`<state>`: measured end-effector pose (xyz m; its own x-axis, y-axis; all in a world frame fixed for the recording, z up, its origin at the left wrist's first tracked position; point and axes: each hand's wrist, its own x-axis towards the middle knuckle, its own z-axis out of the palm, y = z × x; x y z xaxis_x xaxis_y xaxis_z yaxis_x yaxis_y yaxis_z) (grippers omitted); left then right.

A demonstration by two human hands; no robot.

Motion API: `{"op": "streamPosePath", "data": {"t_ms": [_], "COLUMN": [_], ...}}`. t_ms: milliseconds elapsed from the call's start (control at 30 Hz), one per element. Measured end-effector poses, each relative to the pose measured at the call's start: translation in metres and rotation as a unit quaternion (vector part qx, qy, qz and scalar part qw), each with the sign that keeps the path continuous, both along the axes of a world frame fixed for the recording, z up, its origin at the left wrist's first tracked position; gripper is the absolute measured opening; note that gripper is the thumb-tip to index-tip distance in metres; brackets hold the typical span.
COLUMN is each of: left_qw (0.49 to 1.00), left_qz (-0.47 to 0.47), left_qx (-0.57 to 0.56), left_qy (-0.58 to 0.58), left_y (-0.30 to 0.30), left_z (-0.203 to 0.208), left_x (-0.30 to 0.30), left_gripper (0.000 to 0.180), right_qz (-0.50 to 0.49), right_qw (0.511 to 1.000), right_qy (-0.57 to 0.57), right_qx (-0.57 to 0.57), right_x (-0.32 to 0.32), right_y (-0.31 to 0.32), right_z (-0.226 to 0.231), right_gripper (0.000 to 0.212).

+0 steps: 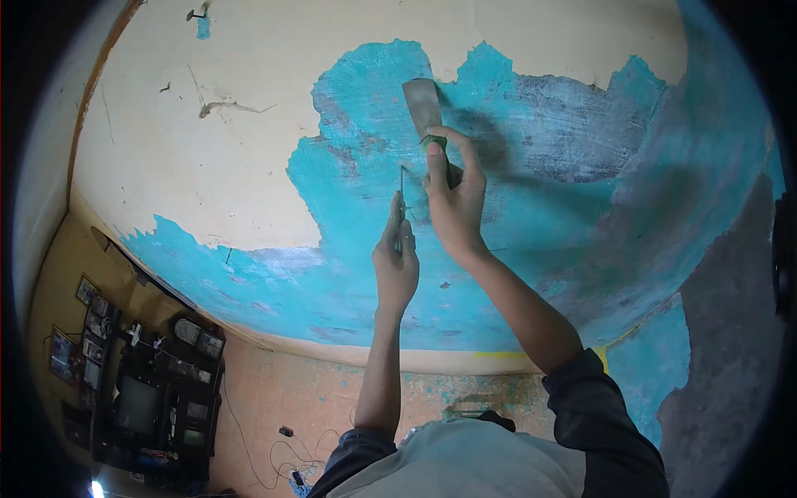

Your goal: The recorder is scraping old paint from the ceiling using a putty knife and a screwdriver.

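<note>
A putty knife (422, 104) with a wide metal blade and a dark green handle is in my right hand (458, 199). Its blade points up over the bare turquoise patch (357, 191), near the ragged upper edge of the cream paint (224, 166). Whether the blade touches the wall I cannot tell. Lower and to the left, my left hand (396, 270) is closed around a thin tool (402, 179), seen edge-on with its narrow tip upward. Its exact kind does not show. Both arms are raised in front of the wall.
Turquoise paint flakes (415, 390) litter the orange floor (282, 386) along the wall's foot. Cables (249, 452) trail across it. At lower left stands a dark cabinet (158, 398) with a television. A nail (195, 15) sticks out at upper left. Grey wall (714, 332) shows at right.
</note>
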<state>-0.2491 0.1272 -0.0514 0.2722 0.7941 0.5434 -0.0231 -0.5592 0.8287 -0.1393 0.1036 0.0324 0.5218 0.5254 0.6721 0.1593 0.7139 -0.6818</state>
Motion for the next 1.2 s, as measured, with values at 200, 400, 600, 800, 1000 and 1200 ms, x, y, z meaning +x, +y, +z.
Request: {"op": "streamPosePath", "data": {"t_ms": [200, 400, 600, 800, 1000, 1200], "left_qw": [1.0, 0.999, 0.997, 0.998, 1.0, 1.0], "left_qz": [-0.004, 0.029, 0.026, 0.028, 0.009, 0.0], "left_qx": [-0.004, 0.041, 0.067, 0.055, -0.013, -0.016], "left_qy": [-0.005, 0.017, -0.024, -0.013, -0.009, 0.003], "left_y": [0.003, 0.013, 0.014, 0.011, 0.004, 0.002], "left_z": [0.0, -0.011, -0.014, -0.012, -0.003, -0.001], "left_x": [0.0, 0.001, 0.004, 0.005, 0.004, 0.002], "left_gripper": [0.048, 0.049, 0.049, 0.049, 0.048, 0.048], "right_qz": [-0.021, -0.004, -0.013, -0.024, 0.018, 0.022], "right_qw": [0.999, 1.0, 1.0, 0.999, 0.999, 0.998], "right_qy": [0.002, 0.0, -0.01, -0.004, 0.026, 0.042], "right_qx": [-0.027, 0.01, -0.018, -0.027, -0.016, -0.047], "right_x": [0.0, 0.016, 0.008, 0.025, 0.02, 0.021], "right_y": [-0.007, -0.005, -0.014, -0.018, -0.022, -0.027], "right_z": [-0.031, 0.037, -0.029, -0.001, 0.005, 0.004], "right_gripper": [0.021, 0.019, 0.022, 0.022, 0.021, 0.022]}}
